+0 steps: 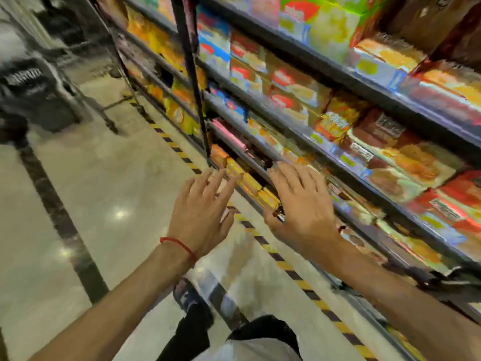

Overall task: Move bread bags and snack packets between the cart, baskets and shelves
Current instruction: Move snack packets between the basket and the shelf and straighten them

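Seen from the head camera, the frame is smeared by motion, so fine detail is lost. Both arms stretch forward and down toward a low shelf (260, 145) on the person's right side. The left hand (201, 212) is spread, fingers straight and apart, holding nothing, and hangs over the floor (104, 178) just short of the shelf front. The right hand (302, 204) is also spread and empty. Its fingers lie across the shelf edge, though the blur hides whether they touch it. Between the two hands sits a row of yellow and orange snack packets (251, 183), lined up along the shelf front. The row's long axis runs diagonally from far-left to near-right, parallel to the striped tape (286, 267) on the floor. The row's near end lies just beside the right thumb, while its far end is ahead of the left fingertips. The right hand therefore looks the nearer of the two, and a grasp would likely call for closing inward from both ends of the row. A dark blurred shape, possibly the cart (39, 100), stands well apart, far to the left.
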